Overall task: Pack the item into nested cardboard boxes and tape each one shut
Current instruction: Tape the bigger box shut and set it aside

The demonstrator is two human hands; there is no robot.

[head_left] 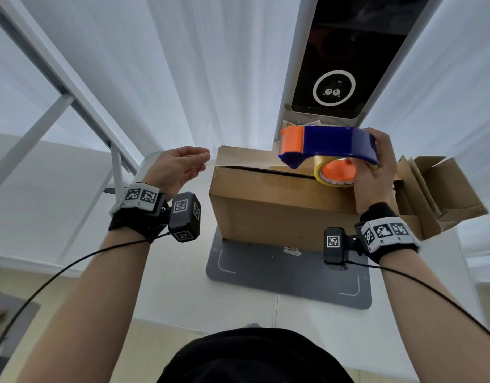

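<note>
A closed brown cardboard box [268, 208] stands on a grey mat [288, 275] on the white table. My right hand [375, 172] grips a blue and orange tape dispenser [329, 145] with a yellowish tape roll, held just above the box's top right. A clear strip of tape [238, 157] runs from the dispenser across the box top to its left edge. My left hand [177, 167] pinches the free end of that strip just left of the box, at the height of its top.
A second, opened cardboard box [442, 189] lies on its side to the right of the first. Behind stands a tall device with a dark screen [346, 59]. A white metal frame [72, 92] rises at the left. Cables trail from both wrist bands.
</note>
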